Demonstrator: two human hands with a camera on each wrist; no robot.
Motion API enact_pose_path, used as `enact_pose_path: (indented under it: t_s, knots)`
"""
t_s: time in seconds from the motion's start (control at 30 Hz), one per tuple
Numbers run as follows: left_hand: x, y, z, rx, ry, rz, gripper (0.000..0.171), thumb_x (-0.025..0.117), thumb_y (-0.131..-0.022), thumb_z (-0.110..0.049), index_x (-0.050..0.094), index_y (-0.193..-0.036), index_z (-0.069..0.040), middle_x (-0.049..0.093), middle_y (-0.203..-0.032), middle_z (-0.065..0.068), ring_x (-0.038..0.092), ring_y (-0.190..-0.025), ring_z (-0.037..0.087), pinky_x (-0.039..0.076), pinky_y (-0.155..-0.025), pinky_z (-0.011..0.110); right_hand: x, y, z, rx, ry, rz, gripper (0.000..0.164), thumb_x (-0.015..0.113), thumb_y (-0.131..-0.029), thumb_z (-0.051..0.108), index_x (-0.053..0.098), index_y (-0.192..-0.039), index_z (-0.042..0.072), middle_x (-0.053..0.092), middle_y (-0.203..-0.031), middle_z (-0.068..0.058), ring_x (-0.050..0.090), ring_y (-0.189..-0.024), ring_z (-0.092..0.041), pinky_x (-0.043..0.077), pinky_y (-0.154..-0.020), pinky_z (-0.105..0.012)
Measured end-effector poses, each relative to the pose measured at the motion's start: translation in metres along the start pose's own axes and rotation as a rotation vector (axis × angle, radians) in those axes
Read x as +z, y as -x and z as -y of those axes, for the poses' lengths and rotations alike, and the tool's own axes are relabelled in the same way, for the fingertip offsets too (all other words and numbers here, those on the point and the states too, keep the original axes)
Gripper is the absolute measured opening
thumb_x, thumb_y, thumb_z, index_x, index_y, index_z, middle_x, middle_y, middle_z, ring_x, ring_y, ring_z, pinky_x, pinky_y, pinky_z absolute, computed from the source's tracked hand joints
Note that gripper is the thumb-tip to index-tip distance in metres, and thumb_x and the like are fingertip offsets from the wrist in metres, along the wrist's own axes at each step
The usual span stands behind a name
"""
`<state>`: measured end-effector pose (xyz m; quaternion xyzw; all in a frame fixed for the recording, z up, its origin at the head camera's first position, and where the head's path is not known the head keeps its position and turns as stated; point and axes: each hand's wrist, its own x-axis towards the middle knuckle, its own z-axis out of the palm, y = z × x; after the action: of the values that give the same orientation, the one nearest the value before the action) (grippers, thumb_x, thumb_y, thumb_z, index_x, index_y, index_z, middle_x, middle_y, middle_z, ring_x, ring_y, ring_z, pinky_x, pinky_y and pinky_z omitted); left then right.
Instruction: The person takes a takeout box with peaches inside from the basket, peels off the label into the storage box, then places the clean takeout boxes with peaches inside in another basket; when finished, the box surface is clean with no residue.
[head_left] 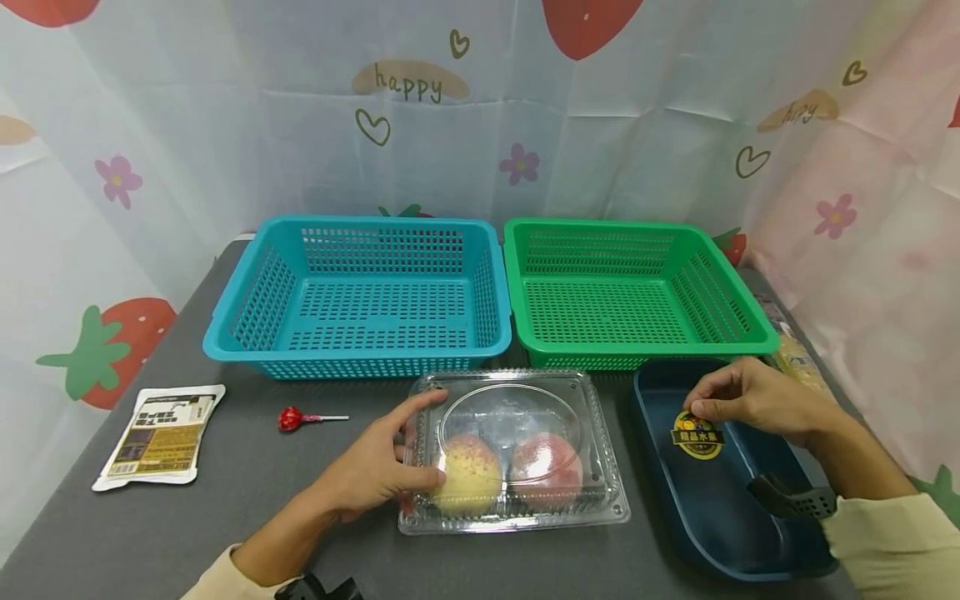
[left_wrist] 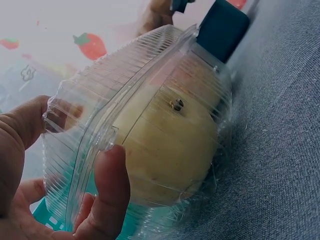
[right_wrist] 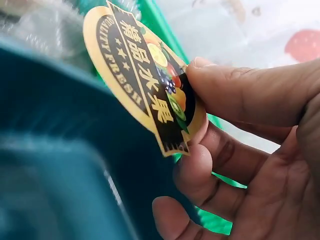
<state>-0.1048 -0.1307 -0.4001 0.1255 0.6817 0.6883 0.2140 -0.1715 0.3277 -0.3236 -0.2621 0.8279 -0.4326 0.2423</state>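
Right grip (head_left: 768, 402) pinches the sticker (head_left: 697, 438) by its edge; left grip (head_left: 377, 468) holds the box (head_left: 513, 414).

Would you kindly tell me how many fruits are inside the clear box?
2: a yellowish fruit near the left hand, and a pinkish fruit to its right. The clear box shows no others.

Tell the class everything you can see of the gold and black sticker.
The sticker is thin, round and glossy-looking, with a gold border and black field. A black banner of gold Chinese characters crosses it, flanked by printed fruit, three stars and "QUALITY FRESH". The right hand pinches its edge, holding it tilted over the dark blue tray; nothing else visibly touches it.
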Motion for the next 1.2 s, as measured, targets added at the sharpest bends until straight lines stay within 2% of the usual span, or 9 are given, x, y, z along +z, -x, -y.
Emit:
enact_pose_path:
  t_s: [0.3, 0.5, 0.87, 1.0, 1.2]
  knots:
    - [-0.001, 0.000, -0.001, 0.007, 0.009, -0.003, 0.094, 0.078, -0.071, 0.007, 0.033, -0.150, -0.018, 0.027, -0.093, 0.013, 0.055, -0.058, 0.021, 0.051, -0.040, 0.042, 0.002, 0.003, -0.031, 0.126, -0.021, -0.015, 0.018, 0.059, -0.096, 0.011, 0.069, -0.099, -0.003, 0.068, -0.087, -0.008, 0.062, -0.081, -0.019, 0.053, -0.074, -0.034]
    - [-0.001, 0.000, -0.001, -0.002, 0.023, 0.002, 0.094, 0.078, -0.072, 0.007, 0.033, -0.150, -0.018, 0.027, -0.093, 0.014, 0.056, -0.058, 0.021, 0.051, -0.040, 0.039, 0.007, 0.003, -0.044, 0.149, 0.017, -0.026, 0.016, 0.060, -0.095, 0.010, 0.070, -0.097, -0.003, 0.067, -0.085, -0.005, 0.060, -0.077, -0.015, 0.053, -0.068, -0.034]
    - [-0.001, 0.000, -0.001, 0.002, 0.023, -0.002, 0.093, 0.077, -0.071, 0.008, 0.033, -0.150, -0.018, 0.027, -0.092, 0.013, 0.054, -0.056, 0.020, 0.051, -0.040, 0.041, 0.015, 0.001, -0.058, 0.155, 0.035, -0.021, 0.015, 0.060, -0.095, 0.009, 0.070, -0.096, -0.002, 0.065, -0.084, -0.006, 0.057, -0.072, -0.012, 0.049, -0.061, -0.029]
    - [0.000, 0.000, -0.001, 0.003, 0.023, -0.003, 0.093, 0.077, -0.071, 0.009, 0.034, -0.149, -0.017, 0.027, -0.092, 0.013, 0.054, -0.056, 0.020, 0.051, -0.040, 0.041, 0.017, 0.001, -0.060, 0.178, 0.063, -0.023, 0.016, 0.060, -0.095, 0.011, 0.071, -0.097, -0.001, 0.067, -0.087, -0.007, 0.061, -0.076, -0.015, 0.052, -0.065, -0.031]
    - [-0.001, 0.000, -0.002, -0.002, 0.019, -0.004, 0.093, 0.077, -0.071, 0.009, 0.034, -0.149, -0.017, 0.028, -0.092, 0.013, 0.056, -0.057, 0.021, 0.051, -0.040, 0.042, 0.019, 0.002, -0.057, 0.219, 0.151, -0.069, 0.017, 0.062, -0.094, 0.014, 0.071, -0.101, 0.001, 0.067, -0.090, -0.005, 0.059, -0.076, -0.018, 0.050, -0.062, -0.030]
